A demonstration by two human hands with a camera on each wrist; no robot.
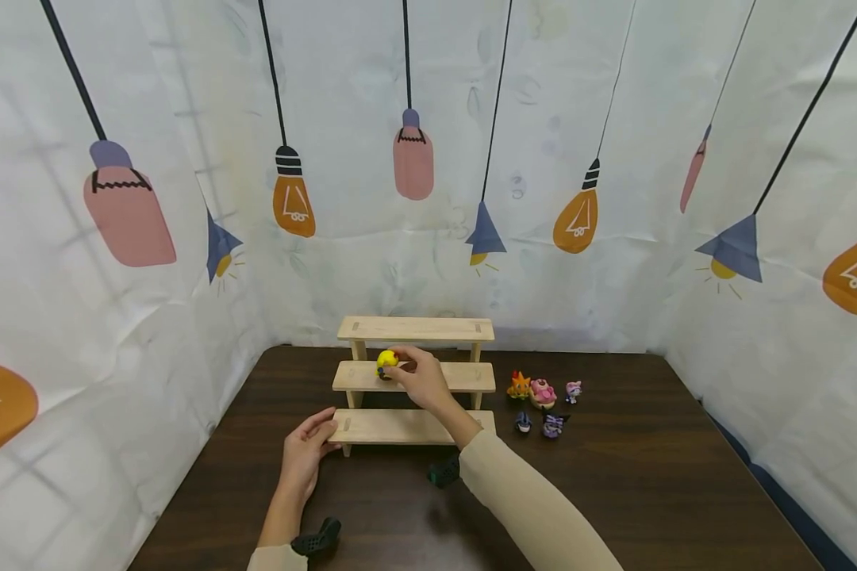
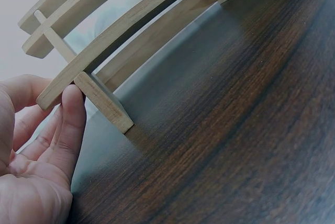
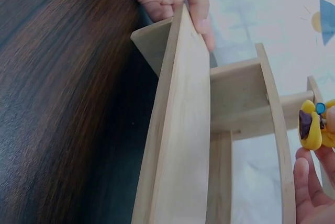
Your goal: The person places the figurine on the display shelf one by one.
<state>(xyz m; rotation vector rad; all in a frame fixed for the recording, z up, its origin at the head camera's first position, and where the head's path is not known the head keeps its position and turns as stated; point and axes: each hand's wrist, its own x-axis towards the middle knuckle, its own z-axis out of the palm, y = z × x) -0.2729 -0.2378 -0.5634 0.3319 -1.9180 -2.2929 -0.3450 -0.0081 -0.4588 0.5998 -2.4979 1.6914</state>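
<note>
A three-tier wooden display stand [image 1: 414, 427] stands on the dark table. My right hand [image 1: 428, 387] reaches over it and pinches a small yellow figurine [image 1: 387, 359] at the left part of the middle tier. In the right wrist view the figurine [image 3: 312, 132] shows dark and blue details, with fingertips close against it. At the front, my left hand [image 1: 304, 454] grips the left end of the lowest tier. Seen from the left wrist, a finger [image 2: 73, 116] presses up under that board [image 2: 104, 43], beside the stand's leg.
Right of the stand lie several small figurines: an orange one [image 1: 519, 385], a pink one [image 1: 542, 394], a pink-and-white one [image 1: 574, 391], a dark blue one [image 1: 523, 422] and a purple one [image 1: 553, 426]. A white curtain [image 1: 428, 277] printed with lamps hangs behind the table [image 1: 614, 492].
</note>
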